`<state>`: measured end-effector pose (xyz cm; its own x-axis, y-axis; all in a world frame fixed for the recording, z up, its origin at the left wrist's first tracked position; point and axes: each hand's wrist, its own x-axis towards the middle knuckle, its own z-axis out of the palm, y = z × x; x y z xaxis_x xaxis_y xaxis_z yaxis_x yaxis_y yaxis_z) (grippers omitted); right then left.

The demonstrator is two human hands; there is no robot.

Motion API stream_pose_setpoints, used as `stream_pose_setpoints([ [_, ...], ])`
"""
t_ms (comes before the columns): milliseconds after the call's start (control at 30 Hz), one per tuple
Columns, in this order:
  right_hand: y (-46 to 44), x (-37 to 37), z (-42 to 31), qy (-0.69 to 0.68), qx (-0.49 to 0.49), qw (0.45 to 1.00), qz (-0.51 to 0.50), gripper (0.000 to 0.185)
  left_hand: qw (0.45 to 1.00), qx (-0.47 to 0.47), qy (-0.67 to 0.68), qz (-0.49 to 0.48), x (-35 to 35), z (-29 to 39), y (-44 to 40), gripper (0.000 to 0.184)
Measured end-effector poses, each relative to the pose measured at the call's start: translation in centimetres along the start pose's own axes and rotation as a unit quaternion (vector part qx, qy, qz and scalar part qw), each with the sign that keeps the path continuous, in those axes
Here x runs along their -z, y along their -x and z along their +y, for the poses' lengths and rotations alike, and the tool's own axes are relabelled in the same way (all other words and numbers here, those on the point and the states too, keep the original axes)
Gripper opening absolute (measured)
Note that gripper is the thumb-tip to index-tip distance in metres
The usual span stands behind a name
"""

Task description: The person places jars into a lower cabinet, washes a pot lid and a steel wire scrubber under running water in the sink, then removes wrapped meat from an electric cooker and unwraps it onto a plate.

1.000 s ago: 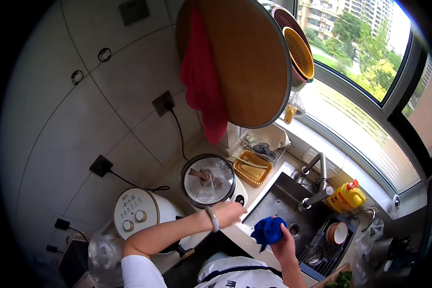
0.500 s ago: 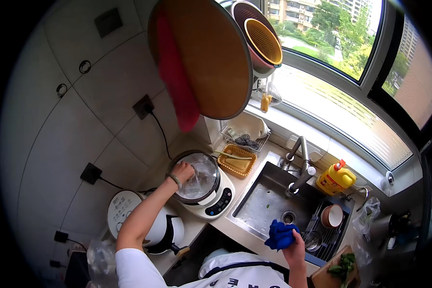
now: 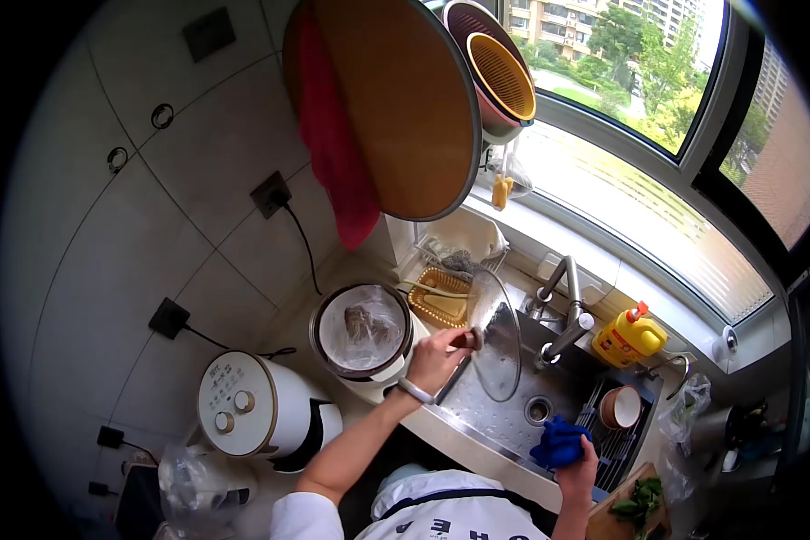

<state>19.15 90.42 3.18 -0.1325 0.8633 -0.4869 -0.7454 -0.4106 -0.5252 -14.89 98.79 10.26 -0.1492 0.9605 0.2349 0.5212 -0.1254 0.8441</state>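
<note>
Glass lid (image 3: 499,360), head view: tilted up on edge above sink (image 3: 459,407), flat span running away from body. Knob side faces left hand (image 3: 435,363), fingers pinching knob. Blue cloth (image 3: 560,443) lies right of lid and closer to body, bunched in curled fingers of right hand (image 3: 580,470); cloth and lid apart. Uncovered pot (image 3: 391,369), plastic inside, left of lid; left hand nearer pot.
</note>
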Motion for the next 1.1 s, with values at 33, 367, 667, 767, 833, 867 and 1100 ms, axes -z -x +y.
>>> stream_pose_setpoints([
  [33, 0.3, -0.4, -0.2, -0.001, 0.007, 1.0, -0.011, 0.044, 0.998, 0.025, 0.047, 0.013, -2.5, -1.2, 0.6, 0.03],
  [367, 2.1, -0.5, 0.1, 0.008, 0.019, 0.999, 0.031, 0.036, 0.976, 0.138, 0.164, 0.027, -12.4, -5.4, 4.1, 0.029],
  [667, 1.7, -0.3, 0.2, -0.009, 0.029, 0.999, 0.028, 0.041, 0.982, 0.132, 0.132, 0.004, -13.3, -6.4, 3.3, 0.029],
  [767, 1.5, 0.1, 0.3, -0.014, 0.026, 0.999, 0.045, 0.042, 0.98, 0.126, 0.153, 0.01, -13.4, -6.5, 3.1, 0.029],
  [833, 1.6, 0.0, 0.4, -0.012, 0.026, 0.999, 0.039, 0.042, 0.981, 0.12, 0.152, 0.011, -13.4, -6.5, 3.1, 0.029],
  [867, 1.5, -0.1, 0.4, -0.009, 0.024, 0.999, 0.033, 0.042, 0.982, 0.114, 0.15, 0.014, -13.3, -6.6, 3.0, 0.029],
  [1100, 1.7, -0.1, 0.6, -0.019, 0.025, 0.999, 0.019, 0.041, 0.983, 0.144, 0.111, -0.024, -14.2, -8.2, 2.7, 0.028],
])
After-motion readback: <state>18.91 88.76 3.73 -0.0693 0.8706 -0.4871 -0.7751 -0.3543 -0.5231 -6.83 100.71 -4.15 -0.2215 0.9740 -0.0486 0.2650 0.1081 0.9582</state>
